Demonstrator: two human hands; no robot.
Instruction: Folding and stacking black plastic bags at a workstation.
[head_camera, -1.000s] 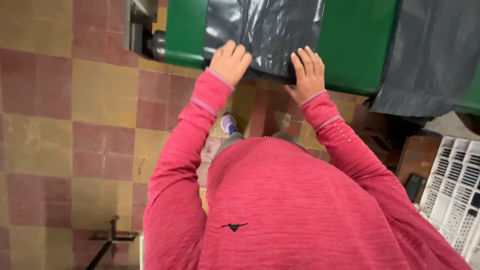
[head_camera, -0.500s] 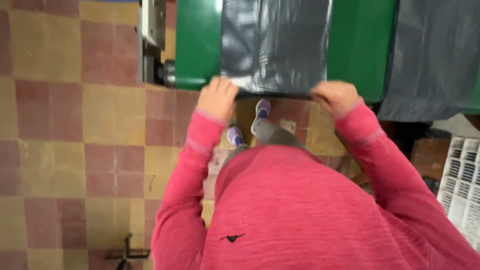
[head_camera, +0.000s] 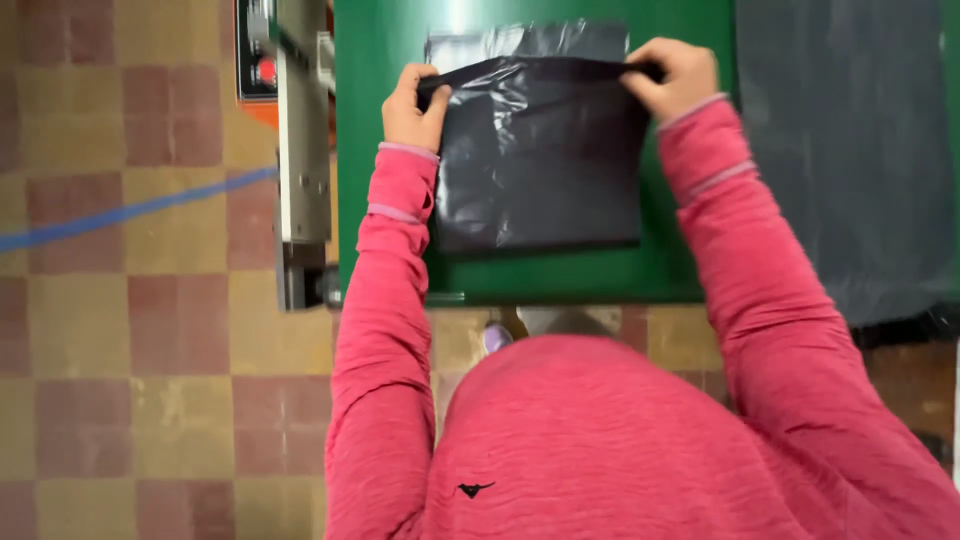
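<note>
Clearly a thin black plastic bag (head_camera: 540, 150), lying flat on the green table top (head_camera: 380, 150), between the two red sleeves. Probably very light and soft, with no stiffness at all, and a little slippery because of the shiny film; likely to fold, to wrinkle or to slide under any pull. Best taken at the far edge, near its two corners, where the film already lifts from the table. Left hand (head_camera: 408, 105) closed in a pinch on the left end of that edge, fingers curled tight around the film. Right hand (head_camera: 675, 75) closed in the same way on the right end, knuckles up. Edge stretched between both hands and folded toward the body. Beside the table on the left, a grey machine (head_camera: 290, 150) with a red button; on the right, more dark plastic sheet (head_camera: 850, 150). Below, a checkered tile floor (head_camera: 130, 380).
</note>
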